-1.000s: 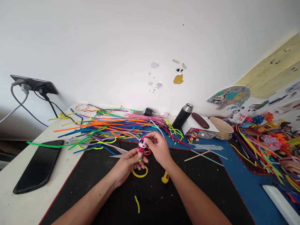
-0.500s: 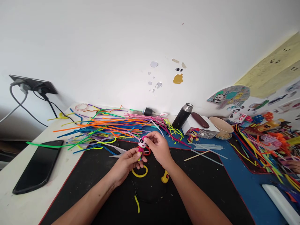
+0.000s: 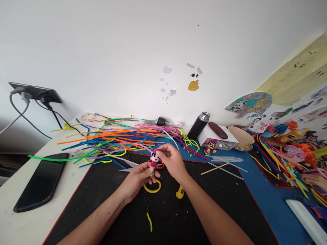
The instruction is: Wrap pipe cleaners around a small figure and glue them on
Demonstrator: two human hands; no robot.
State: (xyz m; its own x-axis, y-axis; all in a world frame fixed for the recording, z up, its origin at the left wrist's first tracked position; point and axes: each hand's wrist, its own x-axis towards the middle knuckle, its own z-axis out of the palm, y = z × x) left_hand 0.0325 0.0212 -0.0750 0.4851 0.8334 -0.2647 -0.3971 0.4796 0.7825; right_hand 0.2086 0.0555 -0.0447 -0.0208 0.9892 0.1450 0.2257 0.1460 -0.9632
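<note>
Pink-capped doll (image 3: 153, 159) sits in left fingers (image 3: 146, 173), right fingers (image 3: 163, 155) apparently touching its cap (image 3: 156, 150).

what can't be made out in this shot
All in the head view:
Figurine: lower body, partly behind the left hand.
Right hand: whether it grips or just touches the figurine's pink top, too small.
Yellow handle: upper end, hidden by the right forearm.
Another person's hand: blurred, cut off by the right edge.
Red-and-white card: lettering too small.

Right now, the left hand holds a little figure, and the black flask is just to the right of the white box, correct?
Not quite: the head view shows the black flask to the left of the white box. The left hand does hold a little figure.
</note>
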